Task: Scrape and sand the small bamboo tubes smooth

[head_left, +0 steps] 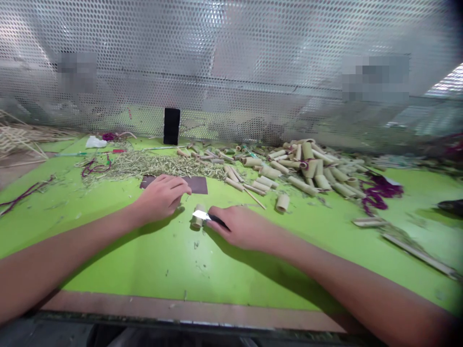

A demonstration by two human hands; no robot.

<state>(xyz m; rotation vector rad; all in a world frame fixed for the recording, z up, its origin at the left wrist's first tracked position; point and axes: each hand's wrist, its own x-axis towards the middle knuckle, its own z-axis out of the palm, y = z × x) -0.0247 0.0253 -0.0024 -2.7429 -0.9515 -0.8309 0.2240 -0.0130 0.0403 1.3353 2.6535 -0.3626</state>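
My right hand (pixel 241 224) is closed around a knife (pixel 202 215) whose shiny blade rests on top of a short bamboo piece (pixel 197 220) standing on the green table (pixel 152 255). My left hand (pixel 162 195) lies just left of that piece, fingers curled together, over the edge of a dark brown rectangular sheet (pixel 197 184). Whether the left hand touches the bamboo piece I cannot tell.
A big heap of cut bamboo tubes (pixel 307 166) lies at the right back, a lone tube (pixel 282 202) nearer. Fine shavings (pixel 144 164) spread at the left back. A black phone (pixel 171 126) leans on the perforated metal screen. Purple cords (pixel 381 188) lie right and left.
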